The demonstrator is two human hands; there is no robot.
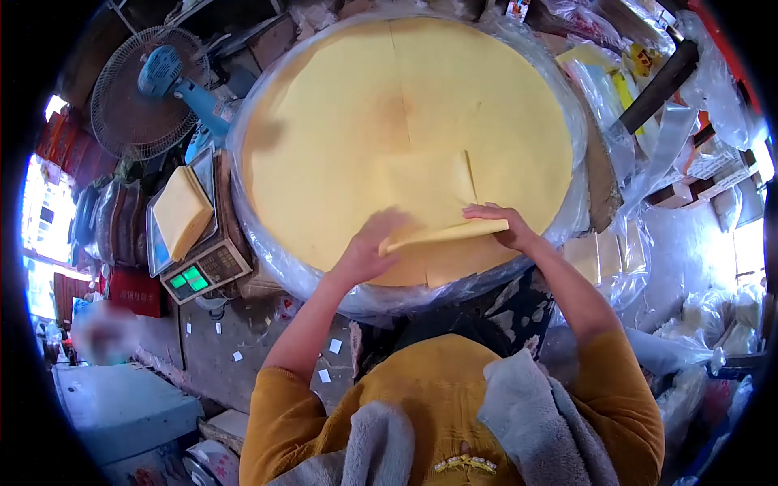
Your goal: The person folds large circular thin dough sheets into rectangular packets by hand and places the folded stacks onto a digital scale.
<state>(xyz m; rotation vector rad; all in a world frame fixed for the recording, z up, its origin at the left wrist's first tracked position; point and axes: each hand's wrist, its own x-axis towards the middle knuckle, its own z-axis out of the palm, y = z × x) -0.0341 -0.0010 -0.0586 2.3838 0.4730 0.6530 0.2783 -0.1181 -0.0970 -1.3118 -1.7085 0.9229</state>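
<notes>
A yellow folded sheet (pixel 450 234) is held on edge over the front part of a round yellow tabletop (pixel 324 162). At its left end is my left hand (pixel 374 243), blurred, with fingers closed on the sheet. My right hand (pixel 504 227) grips the right end, its fingers wrapped round the edge. Just beyond both hands another yellow sheet (pixel 429 180) lies flat, with a narrow raised fold along its right side. Clear plastic wraps the rim of the tabletop.
On the left, a digital scale (pixel 207 271) bears a tray with a stack of yellow sheets (pixel 182 212). Behind it stands a blue fan (pixel 162 77). Plastic bags (pixel 600 89) crowd the right side. Small white paper scraps (pixel 324 376) lie on the floor.
</notes>
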